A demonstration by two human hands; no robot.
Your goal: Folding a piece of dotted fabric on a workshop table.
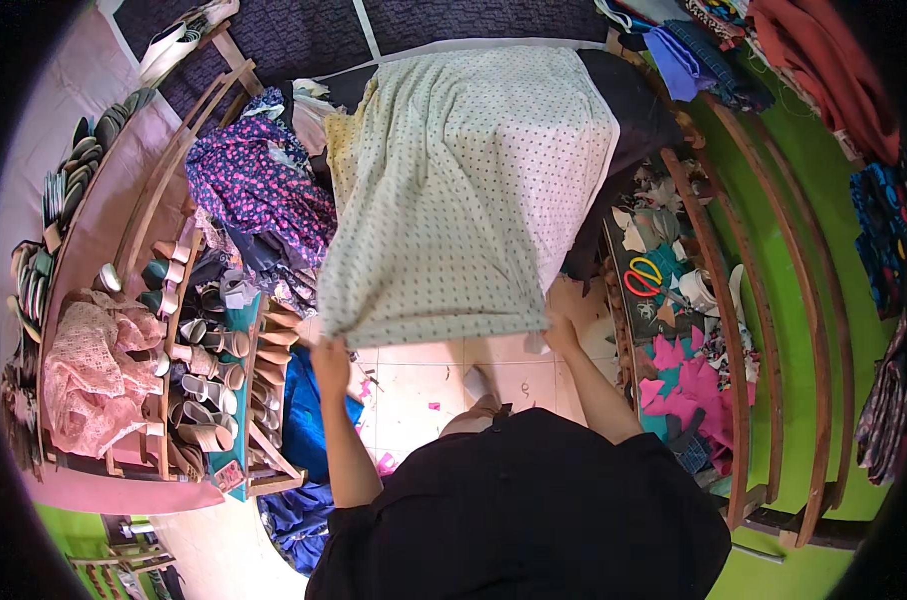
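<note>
Where your two arms reach forward, the entries read as follows. Item, one pale dotted cloth (444, 220): spread in front of you, its far part lying in folds over a support that it hides, its near edge drawn out nearly straight between your hands, above the tiled floor (404, 385). Item, your left hand (331, 362): fingers grasping the cloth at its near left corner. Item, your right hand (563, 335): fingers grasping the same edge at its near right corner.

To your left: one dark floral fabric (259, 185) with pink blooms, heaped just beside the cloth; one wooden rack (164, 370) with shoes in rows, a peach openwork fabric (99, 365) bunched over its outer side; one bright blue fabric (309, 410), lying beside the rack.

To your right: one pair of scissors (637, 284), handles red and yellow, lying among scraps; pink fabric pieces (709, 395), nearer you; wooden rails (716, 330), running alongside; one rust-red fabric (824, 70), at the upper far corner.
</note>
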